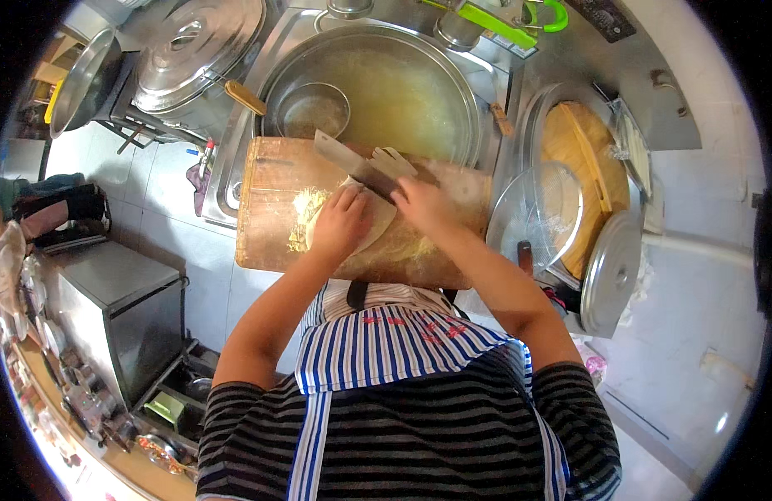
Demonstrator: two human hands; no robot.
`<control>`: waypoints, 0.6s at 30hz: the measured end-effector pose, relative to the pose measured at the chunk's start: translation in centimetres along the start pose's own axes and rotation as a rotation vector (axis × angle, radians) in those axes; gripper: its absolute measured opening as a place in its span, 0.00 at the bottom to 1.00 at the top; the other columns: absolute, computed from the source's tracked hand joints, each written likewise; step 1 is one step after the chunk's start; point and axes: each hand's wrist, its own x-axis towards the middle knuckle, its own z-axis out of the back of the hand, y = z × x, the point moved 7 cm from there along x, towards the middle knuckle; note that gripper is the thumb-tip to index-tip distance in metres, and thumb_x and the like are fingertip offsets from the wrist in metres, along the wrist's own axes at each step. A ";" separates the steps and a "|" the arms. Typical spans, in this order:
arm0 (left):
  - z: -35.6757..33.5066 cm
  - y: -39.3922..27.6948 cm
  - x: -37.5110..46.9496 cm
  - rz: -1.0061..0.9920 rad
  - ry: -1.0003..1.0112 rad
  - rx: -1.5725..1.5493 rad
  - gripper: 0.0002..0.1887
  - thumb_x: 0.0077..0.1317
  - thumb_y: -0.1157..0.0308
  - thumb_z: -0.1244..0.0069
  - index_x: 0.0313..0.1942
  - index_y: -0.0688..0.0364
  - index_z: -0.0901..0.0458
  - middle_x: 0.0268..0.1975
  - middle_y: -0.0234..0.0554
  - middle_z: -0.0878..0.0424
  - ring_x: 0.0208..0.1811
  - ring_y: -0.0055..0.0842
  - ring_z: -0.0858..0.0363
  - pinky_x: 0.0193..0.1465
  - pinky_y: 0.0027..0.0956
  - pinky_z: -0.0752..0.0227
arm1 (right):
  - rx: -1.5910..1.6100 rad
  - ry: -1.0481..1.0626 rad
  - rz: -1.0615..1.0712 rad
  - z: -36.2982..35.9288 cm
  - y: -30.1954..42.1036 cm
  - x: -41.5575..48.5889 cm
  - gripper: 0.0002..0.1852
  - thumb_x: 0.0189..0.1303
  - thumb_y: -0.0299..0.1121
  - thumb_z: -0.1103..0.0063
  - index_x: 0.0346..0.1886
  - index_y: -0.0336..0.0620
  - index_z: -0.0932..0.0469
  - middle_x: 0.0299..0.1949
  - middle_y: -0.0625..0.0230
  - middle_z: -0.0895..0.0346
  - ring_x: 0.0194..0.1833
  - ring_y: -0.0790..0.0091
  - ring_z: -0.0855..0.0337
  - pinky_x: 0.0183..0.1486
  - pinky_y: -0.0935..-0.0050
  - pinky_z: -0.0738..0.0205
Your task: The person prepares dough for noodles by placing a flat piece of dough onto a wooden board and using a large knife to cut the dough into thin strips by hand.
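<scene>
My right hand [420,206] grips a cleaver [345,158], whose broad blade slants up and left across the far edge of a dough sheet [378,228]. My left hand [343,219] presses down on that pale sheet, fingertips close to the blade. Beyond the cleaver lie several cut dough strips [393,161]. Yellowish meal [308,206] is scattered left of the dough. Everything rests on a wooden cutting board [267,213], floury in places. The cleaver's handle is mostly hidden in my right hand.
Behind the board stands a wide pot of cloudy yellowish liquid [411,87], with a round metal pan [314,109] in it. A wooden-handled tool [245,97] lies at its left rim. On the right are a mesh strainer [536,213], a wooden lid [570,175] and a metal lid [614,275].
</scene>
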 end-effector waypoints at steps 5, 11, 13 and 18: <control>3.3 -1.4 -4.2 0.152 0.145 0.220 0.40 0.45 0.58 0.35 0.62 0.46 0.31 0.68 0.48 0.43 0.68 0.48 0.44 0.68 0.49 0.45 | -0.117 -0.126 -0.038 7.1 0.0 1.5 0.15 0.66 0.44 0.53 0.37 0.42 0.28 0.30 0.52 0.22 0.33 0.46 0.21 0.35 0.50 0.28; 2.6 0.8 -4.8 0.176 0.221 0.041 0.44 0.42 0.55 0.33 0.63 0.41 0.32 0.70 0.47 0.45 0.68 0.51 0.45 0.69 0.50 0.46 | -0.008 -0.005 -0.086 5.6 -1.8 -3.6 0.13 0.64 0.44 0.50 0.40 0.44 0.28 0.30 0.50 0.21 0.33 0.46 0.20 0.35 0.49 0.28; 2.9 1.2 -4.4 0.144 0.224 0.020 0.42 0.43 0.55 0.34 0.62 0.43 0.31 0.69 0.46 0.44 0.68 0.49 0.43 0.68 0.49 0.44 | -0.072 0.067 -0.195 3.8 -3.0 -5.1 0.12 0.63 0.43 0.49 0.41 0.45 0.28 0.31 0.50 0.21 0.34 0.45 0.20 0.35 0.49 0.27; 4.6 0.4 -2.7 -0.023 0.133 0.130 0.32 0.49 0.59 0.37 0.57 0.53 0.25 0.65 0.42 0.35 0.66 0.40 0.39 0.65 0.44 0.38 | -0.056 0.059 -0.230 2.7 -3.0 -6.3 0.11 0.62 0.40 0.49 0.41 0.45 0.28 0.29 0.50 0.21 0.32 0.43 0.20 0.35 0.48 0.27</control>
